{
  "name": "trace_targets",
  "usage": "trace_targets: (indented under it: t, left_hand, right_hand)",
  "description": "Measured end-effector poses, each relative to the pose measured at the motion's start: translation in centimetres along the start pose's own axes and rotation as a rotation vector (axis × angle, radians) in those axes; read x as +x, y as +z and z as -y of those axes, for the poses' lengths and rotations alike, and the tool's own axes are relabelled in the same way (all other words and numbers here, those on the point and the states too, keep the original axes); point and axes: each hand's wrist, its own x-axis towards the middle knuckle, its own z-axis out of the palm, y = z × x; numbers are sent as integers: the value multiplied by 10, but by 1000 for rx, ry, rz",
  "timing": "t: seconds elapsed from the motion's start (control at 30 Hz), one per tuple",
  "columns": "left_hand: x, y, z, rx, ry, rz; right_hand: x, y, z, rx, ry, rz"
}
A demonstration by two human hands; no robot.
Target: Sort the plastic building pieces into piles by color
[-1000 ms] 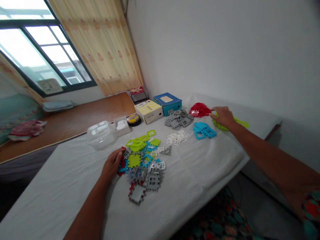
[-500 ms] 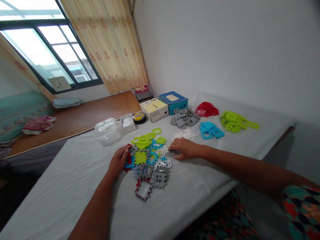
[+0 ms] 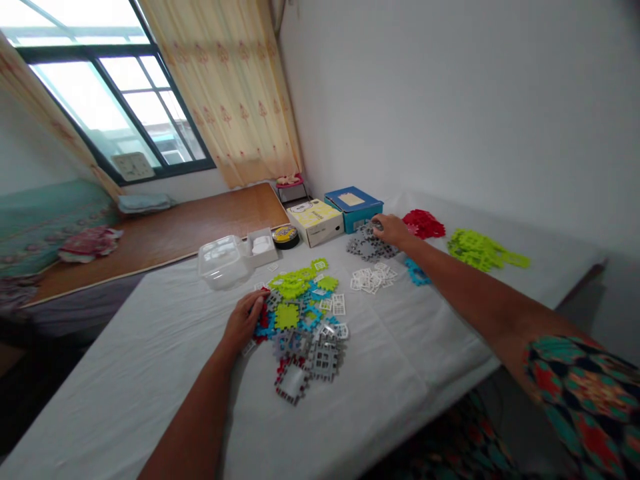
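Observation:
Interlocking plastic building tiles in mixed colours lie in a heap point(image 3: 287, 316) in the middle of the white-covered table, with grey, lime, blue and red ones overlapping. At the heap's left edge rests my left hand point(image 3: 244, 321), fingers loosely extended beside the red and blue tiles, gripping nothing I can see. My right hand point(image 3: 391, 231) is over the grey tile pile point(image 3: 369, 245) at the back, its fingers closed on a grey tile. Its fingertips partly merge with the pile. White window-shaped pieces point(image 3: 373, 277) lie in front of that pile.
Sorted piles of red tiles point(image 3: 426, 224), lime tiles point(image 3: 480, 249) and blue tiles point(image 3: 416, 273) are at the right; my forearm covers part of the blue. Behind stand a yellow box point(image 3: 316, 220), a blue box point(image 3: 354, 208), a round tin point(image 3: 285, 237) and a clear plastic container point(image 3: 223, 262).
My right hand has moved from the mixed heap's right edge back to the grey pile, carrying a grey tile. My left hand has stayed by the heap. The view has shifted slightly.

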Motion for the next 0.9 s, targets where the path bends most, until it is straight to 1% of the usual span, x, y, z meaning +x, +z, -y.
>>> trace_targets:
  t: [0.07, 0.1, 0.13, 0.2, 0.23, 0.27, 0.33, 0.4, 0.47, 0.53, 0.67, 0.7, 0.8, 0.83, 0.9]
  left_hand:
    - [0, 0, 0, -6, -2, -9]
    - [0, 1, 1, -7, -2, -14]
    - [0, 1, 1, -8, -1, -17]
    - [1, 1, 1, -8, 3, -10]
    - [1, 1, 1, -9, 6, -5]
    - [1, 1, 2, -10, 8, -4]
    - [1, 1, 3, -13, 10, -3]
    - [1, 2, 4, -12, 13, -6]
    - [1, 2, 4, -9, 16, -5]
    - [0, 1, 3, -4, 14, 0]
    - [1, 0, 1, 6, 5, 10]
    - [1, 0, 1, 8, 5, 11]
    - [1, -2, -1, 14, 4, 14]
    - [1, -2, -1, 16, 2, 16]
    - [1, -2, -1, 18, -1, 27]
  right_hand:
    - [11, 4, -5, -15, 0, 3]
    - [13, 6, -2, -15, -15, -6]
    - [13, 8, 4, -7, -35, -22]
    - [6, 13, 27, 35, -109, -37]
    - [-1, 16, 43, 75, -176, -8]
    - [-11, 18, 59, 120, -258, 50]
    - [-34, 24, 93, 202, -425, 228]
    - [-58, 28, 121, 200, -478, 365]
    - [-76, 30, 138, 146, -477, 406]
    - [-85, 30, 143, 124, -480, 391]
    - [-87, 30, 137, 224, -473, 389]
    - [-87, 31, 136, 252, -482, 372]
    - [-90, 37, 135, 303, -518, 268]
    - [-91, 40, 136, 306, -524, 251]
    - [-94, 44, 139, 299, -531, 262]
